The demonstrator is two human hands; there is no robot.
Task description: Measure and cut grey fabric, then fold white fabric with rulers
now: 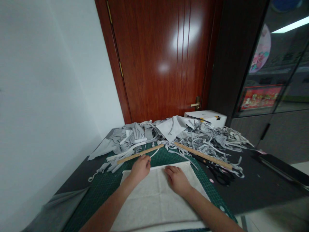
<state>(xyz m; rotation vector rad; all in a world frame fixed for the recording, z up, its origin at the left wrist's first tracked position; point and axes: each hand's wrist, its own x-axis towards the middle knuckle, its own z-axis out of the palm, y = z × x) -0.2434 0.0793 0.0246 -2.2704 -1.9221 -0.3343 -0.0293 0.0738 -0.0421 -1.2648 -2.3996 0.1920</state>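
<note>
A cream fabric piece (156, 203) lies flat on a green cutting mat (101, 190), with faint crease lines crossing it. Over its far left edge, my left hand (141, 168) is closed, fingers curled. A thin white fabric strip (155, 152) runs from its fingertips toward the scrap pile; the grip itself is partly hidden. My right hand (178, 181) rests palm down near the far edge of the cream fabric, its fingers stretched out on the cloth and holding nothing.
Two wooden strips (137, 154) (202, 155) lie beyond the fabric. Behind them spreads a heap of grey and white scraps (205, 138). Black scissors (220, 174) lie at right. A white box (207, 116) stands at the back, before a door (159, 64). Grey cloth (60, 206) lies front left.
</note>
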